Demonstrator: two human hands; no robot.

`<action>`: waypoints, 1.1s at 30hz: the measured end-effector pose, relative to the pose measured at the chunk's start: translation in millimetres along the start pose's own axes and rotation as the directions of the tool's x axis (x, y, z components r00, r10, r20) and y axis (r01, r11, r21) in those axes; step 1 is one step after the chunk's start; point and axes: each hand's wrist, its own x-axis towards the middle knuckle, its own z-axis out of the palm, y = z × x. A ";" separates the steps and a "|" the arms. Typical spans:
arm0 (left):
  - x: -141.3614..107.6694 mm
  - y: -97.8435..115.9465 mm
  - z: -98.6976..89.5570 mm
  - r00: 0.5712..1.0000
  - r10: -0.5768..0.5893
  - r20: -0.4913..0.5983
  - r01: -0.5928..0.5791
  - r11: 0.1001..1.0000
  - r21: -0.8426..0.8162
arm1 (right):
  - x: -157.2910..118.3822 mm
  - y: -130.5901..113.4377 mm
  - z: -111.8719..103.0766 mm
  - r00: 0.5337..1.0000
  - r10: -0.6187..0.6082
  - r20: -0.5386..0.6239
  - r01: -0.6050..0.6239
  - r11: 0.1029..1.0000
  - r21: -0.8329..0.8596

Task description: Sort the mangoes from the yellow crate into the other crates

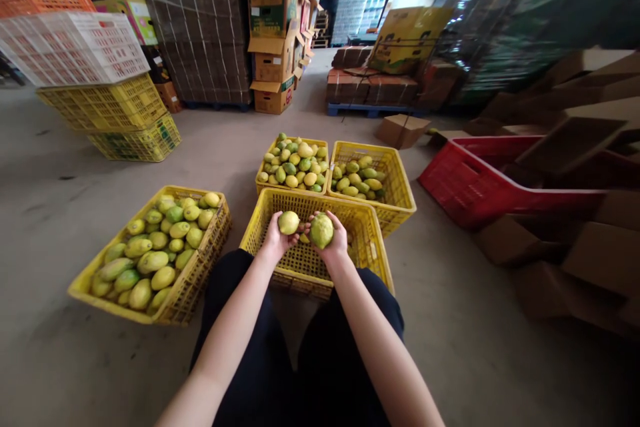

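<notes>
My left hand is curled around a yellow lemon. A larger, bumpy green-yellow lemon rests in my right hand, with the fingers wrapped about it. Both hands are side by side above a yellow plastic crate between my knees. Few fruits show in that crate, and my hands hide part of its inside. Beyond it, a full crate holds mixed green and yellow lemons. To its right is a part-filled crate.
A crate of large yellow-green lemons sits on the floor at left. Stacked crates rise behind it. On the right are a red crate and loose cardboard boxes. Pallets with boxes stand farther back.
</notes>
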 end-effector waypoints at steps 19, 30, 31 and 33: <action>15.4 -9.2 -2.6 0.977 0.140 -0.162 -0.155 0.984 -0.089 | 26.6 2.7 -34.4 0.948 -0.135 -0.288 0.142 0.990 0.003; -1.9 -1.1 -0.2 0.971 0.232 0.049 -0.222 0.963 -0.154 | 4.4 2.5 -5.7 0.977 -0.160 -0.143 0.168 0.985 0.049; -3.1 -1.0 0.4 0.966 0.248 0.065 -0.234 0.957 -0.173 | 2.9 3.2 -4.4 0.980 -0.160 -0.115 0.168 0.984 0.060; -4.2 -1.5 1.1 0.960 0.269 0.075 -0.246 0.942 -0.226 | 0.2 4.8 -1.9 0.984 -0.169 -0.053 0.172 0.983 0.063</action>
